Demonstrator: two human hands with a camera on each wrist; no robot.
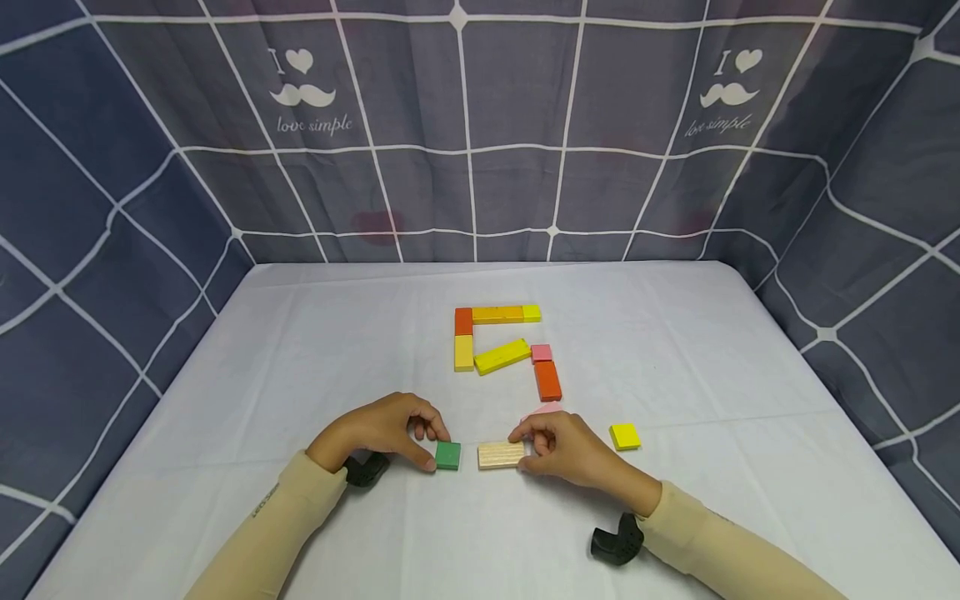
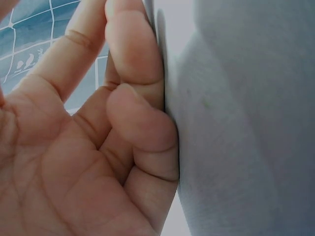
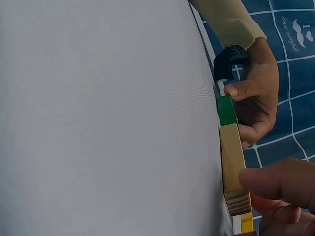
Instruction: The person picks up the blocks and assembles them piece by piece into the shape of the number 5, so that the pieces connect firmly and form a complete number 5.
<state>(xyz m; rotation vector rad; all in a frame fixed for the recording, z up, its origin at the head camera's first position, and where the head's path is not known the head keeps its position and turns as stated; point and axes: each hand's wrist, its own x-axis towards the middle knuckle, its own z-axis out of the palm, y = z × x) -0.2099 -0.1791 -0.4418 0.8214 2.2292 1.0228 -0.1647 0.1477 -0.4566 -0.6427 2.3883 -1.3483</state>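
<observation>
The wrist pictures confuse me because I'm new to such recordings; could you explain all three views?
These are a person's left hand and right hand, not a machine. The wide picture is taken from the head, looking forward and down. The other two are taken from the wrists; the left one mostly shows that hand's own fingers up close. On the white cloth, coloured blocks lie in a bent line, with a yellow block off to the right. The left hand pinches a green block; the right pinches a wooden block.
</observation>
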